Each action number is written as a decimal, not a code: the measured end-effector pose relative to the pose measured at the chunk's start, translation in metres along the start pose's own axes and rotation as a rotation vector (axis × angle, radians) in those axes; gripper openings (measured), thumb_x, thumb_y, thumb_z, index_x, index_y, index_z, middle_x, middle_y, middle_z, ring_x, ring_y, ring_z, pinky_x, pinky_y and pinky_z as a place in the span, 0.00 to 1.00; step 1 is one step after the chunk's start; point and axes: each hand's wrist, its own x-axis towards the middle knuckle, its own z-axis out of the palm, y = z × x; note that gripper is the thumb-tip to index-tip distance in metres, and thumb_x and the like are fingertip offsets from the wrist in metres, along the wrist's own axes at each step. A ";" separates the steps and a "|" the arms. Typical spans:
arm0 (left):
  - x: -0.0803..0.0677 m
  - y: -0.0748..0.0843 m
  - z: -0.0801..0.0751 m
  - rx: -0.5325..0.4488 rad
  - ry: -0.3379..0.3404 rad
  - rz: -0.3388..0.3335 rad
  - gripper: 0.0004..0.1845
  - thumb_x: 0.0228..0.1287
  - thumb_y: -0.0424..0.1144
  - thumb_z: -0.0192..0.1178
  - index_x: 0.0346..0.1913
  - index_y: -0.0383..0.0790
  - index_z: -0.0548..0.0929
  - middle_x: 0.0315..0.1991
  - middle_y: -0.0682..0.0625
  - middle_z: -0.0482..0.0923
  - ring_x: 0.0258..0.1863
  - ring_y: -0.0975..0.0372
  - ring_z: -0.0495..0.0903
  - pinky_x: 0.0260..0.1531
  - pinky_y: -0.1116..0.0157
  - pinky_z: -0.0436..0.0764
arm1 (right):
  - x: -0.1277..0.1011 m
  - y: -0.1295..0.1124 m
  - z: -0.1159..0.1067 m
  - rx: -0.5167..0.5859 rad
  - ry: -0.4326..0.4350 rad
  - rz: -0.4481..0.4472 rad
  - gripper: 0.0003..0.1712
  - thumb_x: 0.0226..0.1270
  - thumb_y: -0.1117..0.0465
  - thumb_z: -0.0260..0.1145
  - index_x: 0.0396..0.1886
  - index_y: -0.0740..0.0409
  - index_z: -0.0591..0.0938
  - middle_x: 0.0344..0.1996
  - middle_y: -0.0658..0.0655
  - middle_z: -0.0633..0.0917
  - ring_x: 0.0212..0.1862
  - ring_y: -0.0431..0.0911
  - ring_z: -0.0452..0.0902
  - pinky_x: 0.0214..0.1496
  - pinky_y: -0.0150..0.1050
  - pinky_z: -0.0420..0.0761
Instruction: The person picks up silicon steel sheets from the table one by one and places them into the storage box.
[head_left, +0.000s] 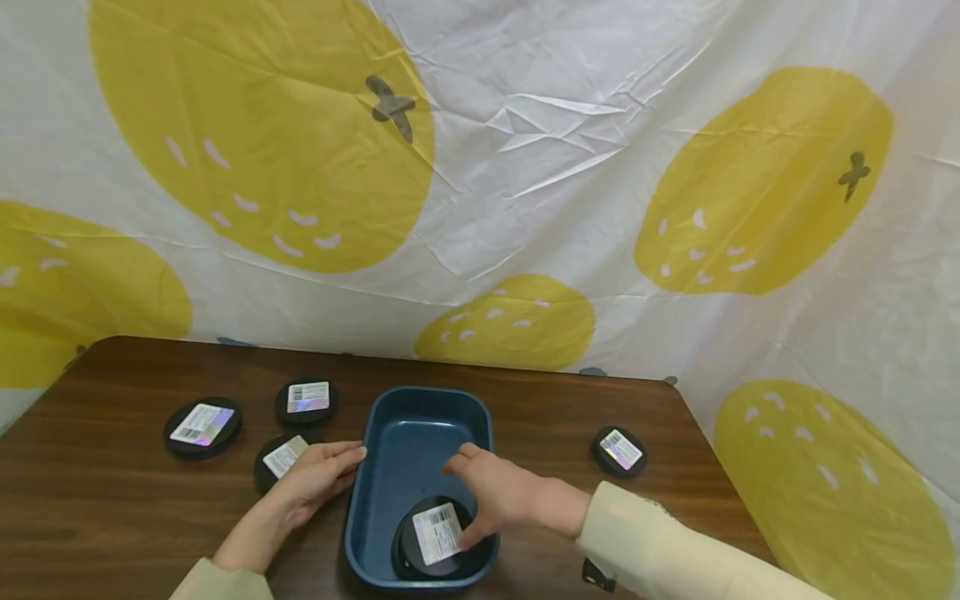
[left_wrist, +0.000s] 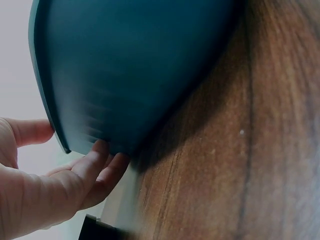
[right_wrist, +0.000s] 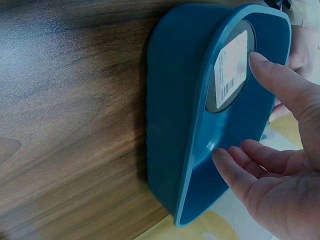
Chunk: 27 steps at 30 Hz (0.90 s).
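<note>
A dark wood-grain bench (head_left: 112, 500) stands against a crinkled white backdrop (head_left: 570, 167) printed with big yellow fruit shapes. A dark blue tub (head_left: 390, 442) sits at the bench's near middle. Three black labelled discs lie at the tub's 9 to 10 o'clock: the far-left disc (head_left: 202, 426), the upper disc (head_left: 305, 401) and the near disc (head_left: 277, 459). A lone disc (head_left: 620, 451) rests well apart at the tub's 3 o'clock.

The right hand (head_left: 504, 493) reaches into the tub, its grip spread with fingers relaxed; in the right wrist view the thumb tip (right_wrist: 267, 67) touches the tub disc (head_left: 437, 537), which lies at the tub's 6 o'clock end, label up. The other fingers (right_wrist: 235, 172) hover near the tub's inner wall.

The left hand (head_left: 315, 475) has an open grip, straight fingers pressed on the tub's outer wall at 9 o'clock, covering part of the near disc. The left wrist view shows the fingertips (left_wrist: 102, 152) touching the wall under the rim.
</note>
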 end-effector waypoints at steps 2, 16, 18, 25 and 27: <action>0.000 0.000 0.000 0.002 0.000 0.000 0.26 0.72 0.33 0.44 0.60 0.11 0.57 0.61 0.23 0.61 0.62 0.42 0.62 0.61 0.48 0.65 | -0.001 0.002 -0.001 0.010 0.007 0.011 0.44 0.39 0.55 0.81 0.57 0.66 0.73 0.47 0.55 0.73 0.46 0.41 0.72 0.49 0.29 0.76; 0.001 -0.001 0.000 0.003 0.007 -0.007 0.26 0.72 0.33 0.44 0.61 0.11 0.58 0.61 0.24 0.63 0.61 0.44 0.64 0.60 0.48 0.65 | -0.013 0.015 -0.006 0.035 0.100 0.013 0.42 0.37 0.58 0.81 0.54 0.70 0.74 0.46 0.58 0.74 0.47 0.48 0.74 0.50 0.33 0.78; 0.001 -0.001 0.000 0.003 0.005 -0.005 0.26 0.72 0.33 0.44 0.61 0.11 0.58 0.61 0.24 0.63 0.62 0.43 0.63 0.60 0.48 0.65 | -0.015 0.018 -0.006 0.037 0.116 0.010 0.43 0.36 0.59 0.82 0.53 0.70 0.74 0.45 0.58 0.74 0.45 0.49 0.75 0.48 0.34 0.78; 0.001 -0.001 0.000 0.001 0.004 -0.010 0.26 0.72 0.33 0.43 0.61 0.11 0.57 0.61 0.24 0.62 0.63 0.41 0.61 0.61 0.47 0.64 | -0.020 0.028 -0.007 0.051 0.142 0.022 0.42 0.36 0.60 0.81 0.53 0.71 0.74 0.43 0.59 0.74 0.42 0.48 0.74 0.47 0.37 0.79; 0.001 -0.001 0.000 0.001 0.004 -0.011 0.26 0.72 0.33 0.43 0.61 0.11 0.57 0.62 0.24 0.61 0.63 0.41 0.61 0.61 0.47 0.63 | -0.022 0.029 -0.008 0.059 0.148 0.020 0.42 0.36 0.60 0.81 0.52 0.72 0.74 0.43 0.60 0.74 0.43 0.50 0.75 0.48 0.38 0.79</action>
